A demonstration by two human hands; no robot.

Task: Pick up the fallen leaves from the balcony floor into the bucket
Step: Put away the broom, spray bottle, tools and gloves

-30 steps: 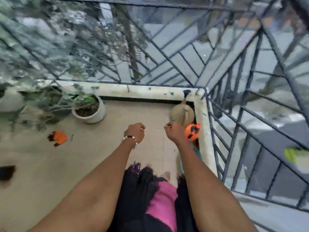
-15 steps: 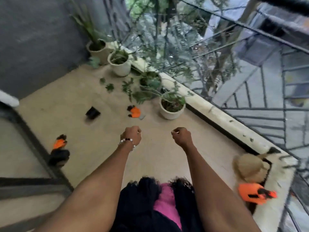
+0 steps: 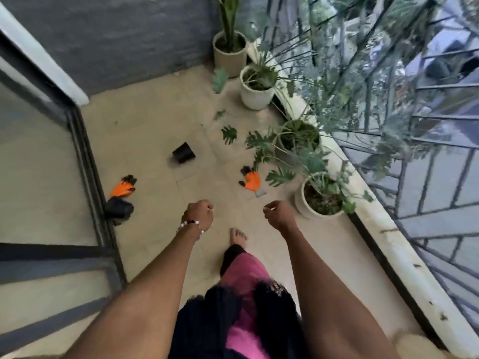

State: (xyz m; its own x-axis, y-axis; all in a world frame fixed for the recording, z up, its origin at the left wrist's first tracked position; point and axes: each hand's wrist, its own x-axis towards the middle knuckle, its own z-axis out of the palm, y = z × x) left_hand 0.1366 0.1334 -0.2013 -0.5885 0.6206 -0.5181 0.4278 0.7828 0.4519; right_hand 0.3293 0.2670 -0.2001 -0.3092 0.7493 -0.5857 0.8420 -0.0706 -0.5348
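While both arms reach forward over the smooth beige balcony floor [image 3: 145, 141], the left hand [image 3: 199, 215] is curled into a fist with nothing visible inside its grip, a string of white beads round the wrist. The right hand [image 3: 278, 216] has its fingers curled in too, thumb against forefinger; no held thing shows there.

Fallen leaves lie ahead, well apart from both hands. One dark green lobed leaf [image 3: 229, 134] lies flat near the middle of the floor, deeply notched along its edges, its long axis running roughly toward and away from the camera. A smaller, narrow leaf [image 3: 219, 114] lies beyond it, angled slightly right. A larger pale green leaf [image 3: 219, 79], jagged at the edge, sits just beside the round white pot [image 3: 255, 95]; whether it has fallen or is attached is unclear.

A small black plastic pot [image 3: 183, 152], tapered and tipped on its side, lies left of the leaves with its open mouth turned toward the camera's left. An orange glove with black fingertips [image 3: 251, 178] lies flat near a second white pot [image 3: 308, 207], fingers pointing away. Another orange glove [image 3: 124, 187] rests by the dark metal door frame [image 3: 85, 161], touching a black rounded object [image 3: 118, 209] below it. Metal railing [image 3: 427, 177] lines the right side above a pale, speckled ledge [image 3: 383, 234].
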